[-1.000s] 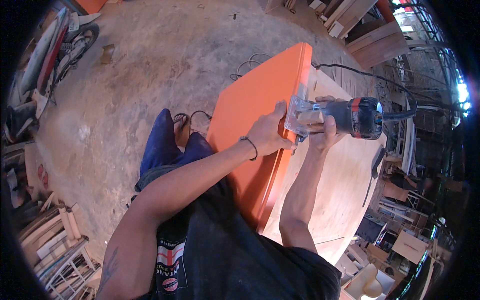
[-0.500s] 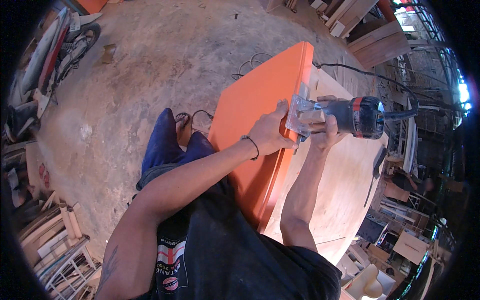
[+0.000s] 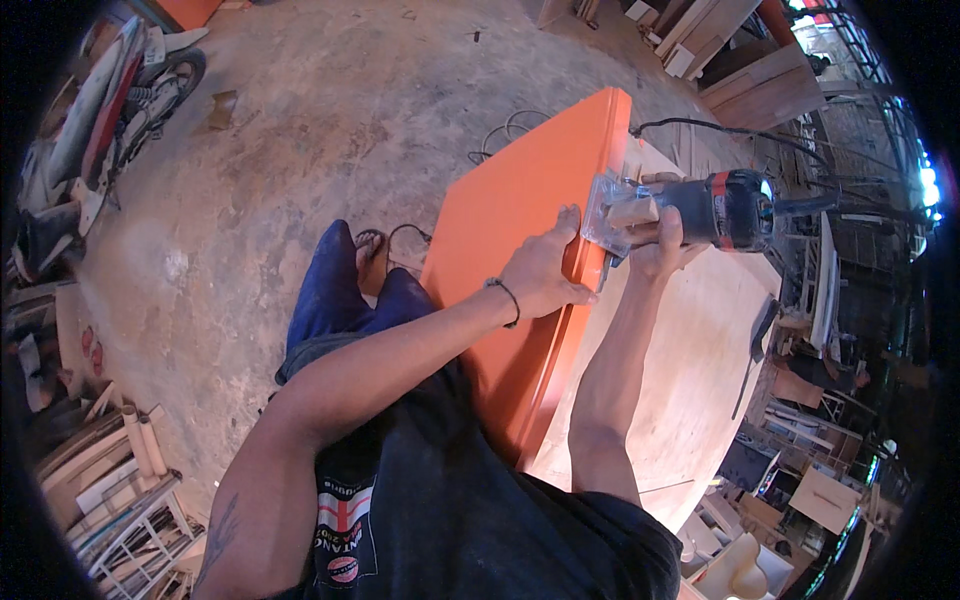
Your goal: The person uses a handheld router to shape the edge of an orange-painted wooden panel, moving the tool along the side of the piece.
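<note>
Fingers of the left hand [image 3: 545,275] are spread flat over the orange panel's [image 3: 500,270] edge, steadying it; the right hand [image 3: 660,245] is wrapped tight around a trim router [image 3: 690,212], pressed against that edge at two o'clock.

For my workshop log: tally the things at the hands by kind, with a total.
Orange panel, steadied by the left hand: 1
Trim router, gripped by the right hand: 1
Bare plywood sheet beside the panel: 1
Wristband: 1
Total: 4
</note>
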Tool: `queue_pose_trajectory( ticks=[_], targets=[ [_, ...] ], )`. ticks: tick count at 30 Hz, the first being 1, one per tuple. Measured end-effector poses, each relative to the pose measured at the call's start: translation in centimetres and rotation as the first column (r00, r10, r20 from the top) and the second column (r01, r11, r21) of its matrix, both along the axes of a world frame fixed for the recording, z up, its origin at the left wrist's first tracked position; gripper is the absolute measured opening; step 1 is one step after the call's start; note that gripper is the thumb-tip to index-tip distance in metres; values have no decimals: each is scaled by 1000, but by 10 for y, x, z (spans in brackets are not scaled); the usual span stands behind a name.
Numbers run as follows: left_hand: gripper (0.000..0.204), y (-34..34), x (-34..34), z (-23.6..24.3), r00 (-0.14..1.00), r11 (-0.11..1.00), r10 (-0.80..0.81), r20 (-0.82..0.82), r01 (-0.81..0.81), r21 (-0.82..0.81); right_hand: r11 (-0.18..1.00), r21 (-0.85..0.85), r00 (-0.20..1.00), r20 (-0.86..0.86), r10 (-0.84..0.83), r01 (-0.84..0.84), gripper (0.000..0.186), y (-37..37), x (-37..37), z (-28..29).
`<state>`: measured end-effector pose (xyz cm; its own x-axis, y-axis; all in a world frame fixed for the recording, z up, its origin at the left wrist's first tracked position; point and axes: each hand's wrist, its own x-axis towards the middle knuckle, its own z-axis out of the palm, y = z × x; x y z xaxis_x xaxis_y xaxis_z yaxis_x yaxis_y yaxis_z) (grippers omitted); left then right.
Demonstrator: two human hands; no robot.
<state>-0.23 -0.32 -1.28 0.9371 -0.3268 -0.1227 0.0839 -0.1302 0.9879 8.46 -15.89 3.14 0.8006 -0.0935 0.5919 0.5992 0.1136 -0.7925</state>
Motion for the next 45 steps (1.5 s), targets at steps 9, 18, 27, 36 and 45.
queue_pose_trajectory(
  ticks=[9, 18, 27, 36, 45],
  targets=[
    [120, 0, -2, 2, 1000, 1000, 3, 10, -3, 21, 1000, -10, 999, -31, 6, -6, 48, -6, 17, -2],
    [120, 0, -3, -1, 998, 999, 43, 54, -44, 23, 1000, -11, 1000, -9, 0, 0, 51, -9, 18, -6],
    [120, -1, -7, -2, 999, 999, 34, 23, -35, 42, 1000, -19, 1000, -21, -19, 19, 51, -5, 21, -4],
    [119, -4, -7, 0, 997, 997, 55, 47, -58, 50, 989, -42, 990, -7, -139, 139, 34, 1, 30, 1],
    [119, -5, -8, -3, 992, 993, 78, 100, -85, 76, 990, -55, 992, -3, -127, 127, 30, -8, 44, -5]
  ],
)
